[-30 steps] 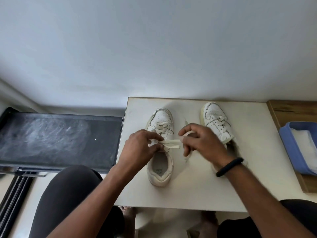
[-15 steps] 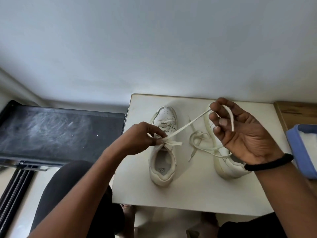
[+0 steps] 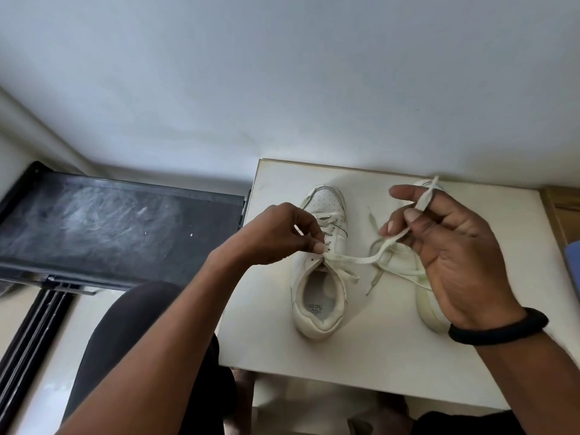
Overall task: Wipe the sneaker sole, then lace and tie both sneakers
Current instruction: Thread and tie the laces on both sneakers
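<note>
Two white sneakers stand on a small white table [image 3: 329, 350]. The left sneaker [image 3: 320, 274] points away from me, its opening facing up. My left hand [image 3: 282, 233] pinches its lace at the top eyelets. That lace [image 3: 361, 259] runs rightward and up into my right hand [image 3: 445, 246], which is raised above the table and holds the lace looped over its fingers. The right sneaker [image 3: 423, 306] lies mostly hidden behind my right hand, with loose lace ends [image 3: 373, 281] trailing between the two shoes.
A black dusty tray-like surface [image 3: 110, 227] sits left of the table, on a black frame. A wooden surface [image 3: 561, 208] with a blue container edge [image 3: 572, 259] is at the far right. A white wall rises behind. My knees are under the table's near edge.
My right hand has pulled the lace away from the left sneaker, up and to the right, then lowered slightly so the lace sags. My left hand stays pinching at the eyelets.
</note>
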